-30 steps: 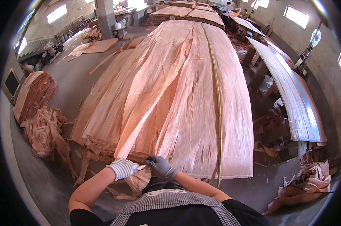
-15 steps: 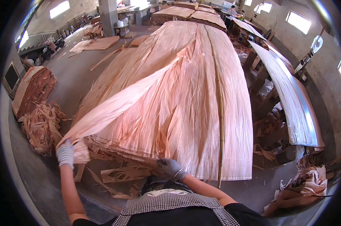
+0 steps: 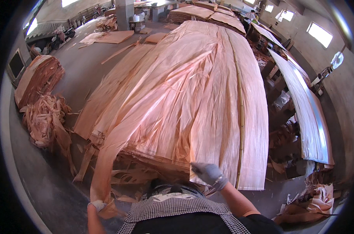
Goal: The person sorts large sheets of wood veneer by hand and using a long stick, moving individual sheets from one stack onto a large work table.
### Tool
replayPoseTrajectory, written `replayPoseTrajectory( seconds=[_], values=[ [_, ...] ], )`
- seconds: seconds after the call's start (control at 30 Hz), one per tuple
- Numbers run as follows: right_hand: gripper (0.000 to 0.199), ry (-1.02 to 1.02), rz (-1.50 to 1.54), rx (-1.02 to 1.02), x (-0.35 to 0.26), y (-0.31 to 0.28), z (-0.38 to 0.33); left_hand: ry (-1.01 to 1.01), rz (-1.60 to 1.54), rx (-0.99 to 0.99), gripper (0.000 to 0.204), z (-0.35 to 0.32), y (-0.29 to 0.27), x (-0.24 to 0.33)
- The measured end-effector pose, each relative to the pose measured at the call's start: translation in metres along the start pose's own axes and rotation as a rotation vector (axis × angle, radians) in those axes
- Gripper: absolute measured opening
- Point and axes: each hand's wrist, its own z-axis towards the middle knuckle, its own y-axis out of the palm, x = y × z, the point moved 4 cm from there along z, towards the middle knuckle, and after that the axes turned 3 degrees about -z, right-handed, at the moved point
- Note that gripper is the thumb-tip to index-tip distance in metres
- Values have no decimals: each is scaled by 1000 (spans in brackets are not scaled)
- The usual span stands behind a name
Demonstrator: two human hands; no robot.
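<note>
A broad stack of thin pinkish wood veneer sheets (image 3: pixel 157 132) lies in front of me. A long, loose veneer strip (image 3: pixel 111 156) runs off its top and bends down over the near left edge. At the strip's low end, my left hand (image 3: pixel 97 205), in a pale glove, is closed on it. My right hand (image 3: pixel 209 173), in a grey glove, is at the near left corner of the right-hand veneer sheet (image 3: pixel 218 132), fingers closed at its edge; the fingertips are partly hidden. A thin bamboo pole (image 3: pixel 240 117) lies lengthwise on that sheet.
Crumpled veneer scraps (image 3: pixel 48 121) and a veneer bundle (image 3: pixel 40 80) sit at left. A long shiny panel (image 3: pixel 305 113) rests on supports at right, with a scrap heap (image 3: pixel 315 202) below. Further stacks (image 3: pixel 190 13) and a pillar (image 3: pixel 124 15) stand behind.
My left hand has drawn the strip's end down and toward me. My right hand has moved right along the near edge to the right-hand sheet's corner. The view has shifted slightly.
</note>
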Motion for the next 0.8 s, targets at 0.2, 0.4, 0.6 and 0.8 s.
replayPoseTrajectory(
  seconds=[0.2, 0.4, 0.6, 0.8],
  values=[
    [34, -60, -132, 795, -17, -98, 26, 612, -271, 223, 26, 16, -123, 121],
    [28, -31, 203, 571, 30, -79, 175, 518, 405, 649, 34, -68, -238, 292],
    [35, -34, -126, 423, 77, -34, 342, 997, 465, 1004, 44, -123, -272, 411],
    [25, 43, -7, 41, 146, 10, 382, 959, 115, 845, 49, -82, -301, 487]
  ],
)
